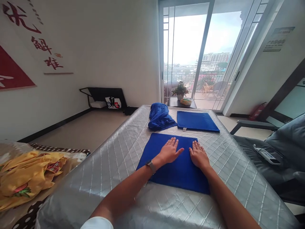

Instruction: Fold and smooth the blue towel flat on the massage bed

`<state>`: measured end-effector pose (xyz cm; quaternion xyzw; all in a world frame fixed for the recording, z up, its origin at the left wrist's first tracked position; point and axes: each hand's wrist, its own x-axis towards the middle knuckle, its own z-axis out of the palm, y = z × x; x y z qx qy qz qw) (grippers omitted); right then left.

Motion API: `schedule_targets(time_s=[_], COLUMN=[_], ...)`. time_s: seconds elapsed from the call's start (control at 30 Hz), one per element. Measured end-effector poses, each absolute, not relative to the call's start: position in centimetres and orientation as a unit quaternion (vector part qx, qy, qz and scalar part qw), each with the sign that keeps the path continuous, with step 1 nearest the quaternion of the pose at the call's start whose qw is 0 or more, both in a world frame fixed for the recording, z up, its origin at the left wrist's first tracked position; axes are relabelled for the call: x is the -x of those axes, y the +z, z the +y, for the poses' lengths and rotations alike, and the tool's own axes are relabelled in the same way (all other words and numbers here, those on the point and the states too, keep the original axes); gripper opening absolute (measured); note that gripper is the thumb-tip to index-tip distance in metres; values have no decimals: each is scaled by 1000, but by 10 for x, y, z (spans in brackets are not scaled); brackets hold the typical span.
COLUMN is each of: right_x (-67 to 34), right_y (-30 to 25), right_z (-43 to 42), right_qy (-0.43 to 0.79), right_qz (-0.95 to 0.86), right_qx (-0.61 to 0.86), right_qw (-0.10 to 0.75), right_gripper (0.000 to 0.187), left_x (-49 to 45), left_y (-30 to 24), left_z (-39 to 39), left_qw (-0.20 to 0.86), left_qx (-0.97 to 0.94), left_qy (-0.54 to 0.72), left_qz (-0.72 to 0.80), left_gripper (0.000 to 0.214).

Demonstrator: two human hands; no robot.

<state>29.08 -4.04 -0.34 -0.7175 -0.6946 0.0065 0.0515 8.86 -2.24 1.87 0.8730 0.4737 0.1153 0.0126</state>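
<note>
A blue towel (176, 173) lies spread flat on the silver quilted mattress (114, 159) in front of me. My left hand (169, 151) rests palm down on its middle, fingers stretched out, a watch on the wrist. Right beside it, my right hand (198, 155) also lies flat on the towel with its fingers extended. Neither hand holds anything. Farther back lies a neatly folded blue towel (196, 121), and to its left a crumpled blue towel (160, 117) in a heap.
A yellow printed cloth (26, 176) lies on bedding at the left. A grey chair with a remote control (268, 156) stands at the right. Behind the mattress are a small table with a potted plant (180, 90) and glass balcony doors (202, 54).
</note>
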Motion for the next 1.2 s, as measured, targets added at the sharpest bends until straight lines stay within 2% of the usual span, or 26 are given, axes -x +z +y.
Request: schedule_targets(time_s=[0.1,0.23,0.47,0.73,1.0,1.2], right_x=[-292,-293,-290,-291,-287,-292], right_y=[-3,-2,-1,-5,9,-7], right_z=[-43,-45,-41,-38,-65,-106], right_qy=[-1,-4,17,3,-98,-51], right_qz=[-703,-707,-695,-691,-725,-732], right_qx=[710,707,717,721,680,679], right_qw=[38,32,56,44,47,27], right_gripper=[62,61,63,64,60,63], left_x=[-142,-168,-94,16,19,21], left_y=[14,6,3,4,2,2], left_z=[-31,-29,-27,-39,-43,-44], left_qw=[31,58,58,52,39,33], left_qx=[-899,-884,-858,-796,-795,-789], left_qy=[126,131,103,75,103,113], left_qz=[418,445,500,598,596,603], left_gripper=[81,82,81,87,89,86])
